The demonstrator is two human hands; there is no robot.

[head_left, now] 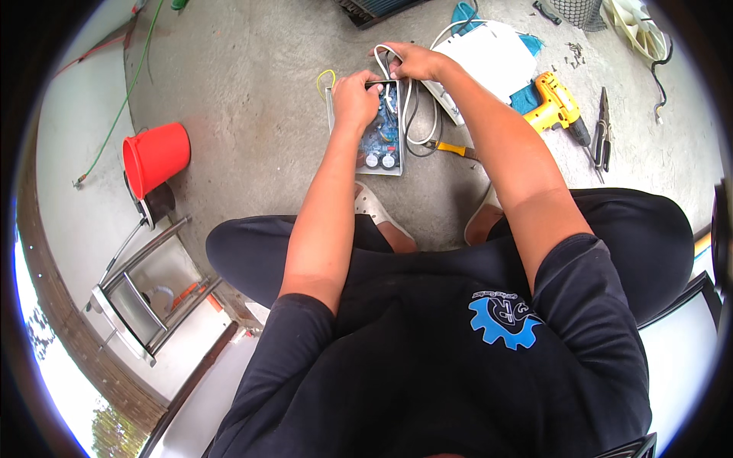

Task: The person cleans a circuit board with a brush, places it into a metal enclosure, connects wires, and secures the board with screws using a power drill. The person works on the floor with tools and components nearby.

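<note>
On the concrete floor in front of my feet sits a shallow grey box (392,169) with an open top. Inside it shows a circuit board (376,141) under a clear bluish coating, with two round white-topped parts at the near end. My left hand (357,101) is closed over the box's far left part, its fingertips partly hidden. Just beyond the far edge, my right hand (414,61) pinches a white cable (379,50) that loops up between the hands. More white and dark cable hangs down the box's right side. A thin yellow wire (327,73) curls out at the left.
To the right lie a white plastic panel (489,61) on blue cloth, a yellow-handled tool (453,148), a yellow cordless drill (556,105) and pliers (603,131). Loose screws (574,55) and a fan wheel (635,30) are farther off. A red bucket (156,159) stands left.
</note>
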